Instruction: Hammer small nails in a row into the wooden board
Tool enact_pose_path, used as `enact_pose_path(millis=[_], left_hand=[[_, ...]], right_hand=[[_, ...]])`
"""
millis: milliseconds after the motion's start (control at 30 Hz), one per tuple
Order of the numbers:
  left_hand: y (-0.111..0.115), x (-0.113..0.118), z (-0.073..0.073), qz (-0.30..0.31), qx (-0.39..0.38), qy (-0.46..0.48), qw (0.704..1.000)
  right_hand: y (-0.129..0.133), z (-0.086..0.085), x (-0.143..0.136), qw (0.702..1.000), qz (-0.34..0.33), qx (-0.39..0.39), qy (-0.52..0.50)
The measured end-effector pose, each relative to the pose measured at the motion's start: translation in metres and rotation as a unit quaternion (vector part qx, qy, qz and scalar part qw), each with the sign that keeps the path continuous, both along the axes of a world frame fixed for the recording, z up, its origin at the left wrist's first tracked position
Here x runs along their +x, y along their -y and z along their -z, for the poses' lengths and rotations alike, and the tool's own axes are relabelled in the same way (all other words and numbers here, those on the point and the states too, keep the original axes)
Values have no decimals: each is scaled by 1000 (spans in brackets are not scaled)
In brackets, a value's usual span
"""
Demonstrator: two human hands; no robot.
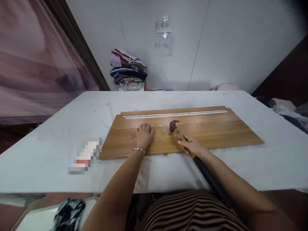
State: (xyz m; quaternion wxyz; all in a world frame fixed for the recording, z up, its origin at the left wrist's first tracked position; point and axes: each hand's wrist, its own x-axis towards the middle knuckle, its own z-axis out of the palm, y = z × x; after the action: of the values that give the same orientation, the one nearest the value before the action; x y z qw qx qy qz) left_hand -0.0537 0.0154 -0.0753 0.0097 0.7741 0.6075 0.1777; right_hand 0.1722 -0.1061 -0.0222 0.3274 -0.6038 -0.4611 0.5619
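My right hand (192, 146) is wrapped round the handle of a claw hammer (180, 133), whose rusty head is over the middle of a wooden board (228, 128). The hammer's long black grip runs back under my right forearm. Flat on the board's left part lies my left hand (144, 135), fingers stretched out, holding nothing. Several loose nails (131, 137) lie just left of it. A row of small dark spots (185, 132), perhaps nail heads, runs along the board on both sides of the hammer head.
Two white marked strips (173, 114) lie along the board's far side. The board rests on a white-covered table (60, 128). Left of it is a pixelated, blurred item (86, 155). Folded clothes (128, 69) are stacked behind the table, by a wall with paper notes (163, 46).
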Motion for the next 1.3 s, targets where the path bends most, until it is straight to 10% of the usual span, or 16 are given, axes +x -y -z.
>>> enact_pose_path(millis=[1300], left_hand=[[1,0,-2,-3,-1,-11,1000]], right_hand=[[-1,0,1,1000,-6,11,3]])
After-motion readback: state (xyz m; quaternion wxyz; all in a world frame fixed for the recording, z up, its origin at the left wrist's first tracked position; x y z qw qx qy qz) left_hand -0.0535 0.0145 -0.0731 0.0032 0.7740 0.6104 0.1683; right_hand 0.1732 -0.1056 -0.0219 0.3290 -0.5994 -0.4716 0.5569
